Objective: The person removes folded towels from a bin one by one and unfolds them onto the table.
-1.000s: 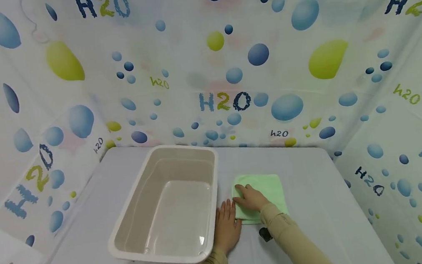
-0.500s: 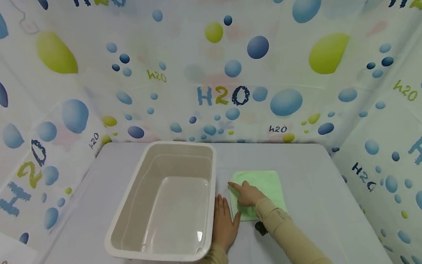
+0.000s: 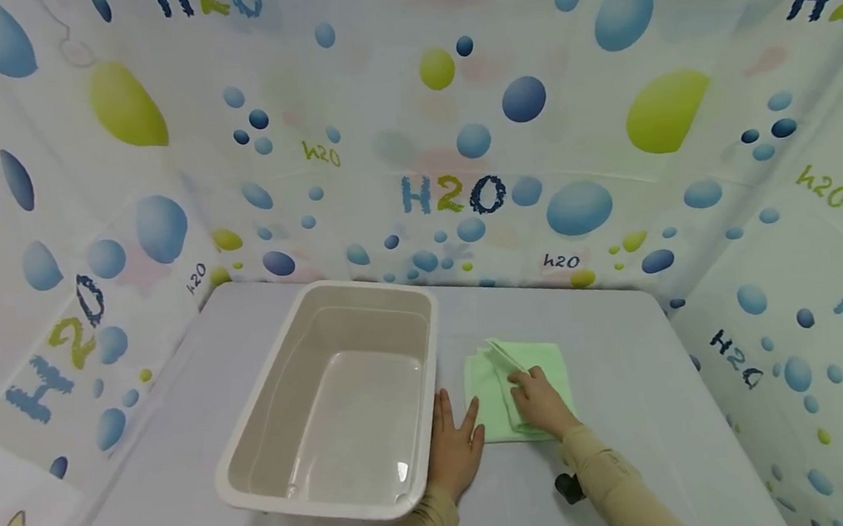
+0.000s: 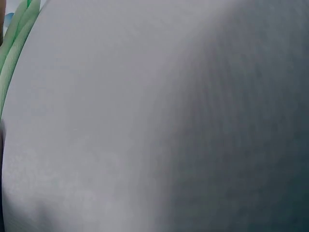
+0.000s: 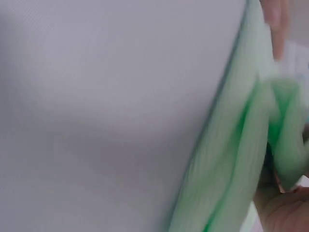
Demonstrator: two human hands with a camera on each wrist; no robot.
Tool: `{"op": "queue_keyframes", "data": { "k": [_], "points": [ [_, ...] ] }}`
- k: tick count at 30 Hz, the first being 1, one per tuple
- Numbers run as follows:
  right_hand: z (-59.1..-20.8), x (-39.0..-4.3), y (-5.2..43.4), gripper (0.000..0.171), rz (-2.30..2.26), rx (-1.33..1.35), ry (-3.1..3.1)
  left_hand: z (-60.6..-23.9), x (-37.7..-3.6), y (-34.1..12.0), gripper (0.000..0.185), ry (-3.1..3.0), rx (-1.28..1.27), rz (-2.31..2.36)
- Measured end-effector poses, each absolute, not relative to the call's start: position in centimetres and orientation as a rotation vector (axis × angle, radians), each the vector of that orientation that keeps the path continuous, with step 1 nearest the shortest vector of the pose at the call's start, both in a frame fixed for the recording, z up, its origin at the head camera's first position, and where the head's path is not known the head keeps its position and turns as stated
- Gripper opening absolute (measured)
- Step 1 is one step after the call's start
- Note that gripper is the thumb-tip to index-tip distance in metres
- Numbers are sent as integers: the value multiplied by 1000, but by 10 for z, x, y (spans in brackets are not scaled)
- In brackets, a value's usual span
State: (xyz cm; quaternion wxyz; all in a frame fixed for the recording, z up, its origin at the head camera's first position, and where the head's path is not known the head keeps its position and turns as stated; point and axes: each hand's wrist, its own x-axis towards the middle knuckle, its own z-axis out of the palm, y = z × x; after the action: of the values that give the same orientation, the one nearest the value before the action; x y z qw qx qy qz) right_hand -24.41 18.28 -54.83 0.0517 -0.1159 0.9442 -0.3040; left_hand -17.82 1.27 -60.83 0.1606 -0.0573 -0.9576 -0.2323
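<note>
A light green cloth (image 3: 484,408) lies on the white table to the right of a beige basin. My right hand (image 3: 542,403) pinches the cloth's upper layer, which stands up in a loose fold across its middle. The right wrist view shows the lifted cloth (image 5: 248,145) bunched at the right hand (image 5: 285,208). My left hand (image 3: 455,454) rests between basin and cloth, fingers straight and slightly spread, its thumb side near the cloth's left edge. Only a strip of cloth (image 4: 17,48) shows in the left wrist view.
The deep beige basin (image 3: 361,427) stands left of my left hand, close against it. A white curtain (image 3: 349,119) printed with bubbles and H2O lettering surrounds the table (image 3: 628,387) at the back and sides. A black wrist device (image 3: 569,488) sits under the right sleeve.
My right hand has moved right, lifting and drawing the cloth's upper layer from the left edge toward the right. My left hand stays beside the basin, its fingers now more spread.
</note>
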Motion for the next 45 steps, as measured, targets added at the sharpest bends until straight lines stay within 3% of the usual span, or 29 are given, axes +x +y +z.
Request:
{"op": "queue_keyframes", "data": {
  "k": [5,14,18,26,45],
  "points": [
    [-539,-246,216,51,-910,-368,2791,-611,-180,13,43,-2805,-140,-600],
    [-551,-237,267,45,-800,-212,2866,-612,-175,11,43,-2824,-145,-649],
    [-558,-235,291,52,-718,-234,2870,-610,-173,11,43,-2825,-140,-647],
    [-560,-223,339,43,-460,-304,3053,-607,-176,14,44,-2828,-166,-671],
    [-547,-214,380,50,-250,-145,2993,-608,-177,14,43,-2765,-188,-543]
  ]
}}
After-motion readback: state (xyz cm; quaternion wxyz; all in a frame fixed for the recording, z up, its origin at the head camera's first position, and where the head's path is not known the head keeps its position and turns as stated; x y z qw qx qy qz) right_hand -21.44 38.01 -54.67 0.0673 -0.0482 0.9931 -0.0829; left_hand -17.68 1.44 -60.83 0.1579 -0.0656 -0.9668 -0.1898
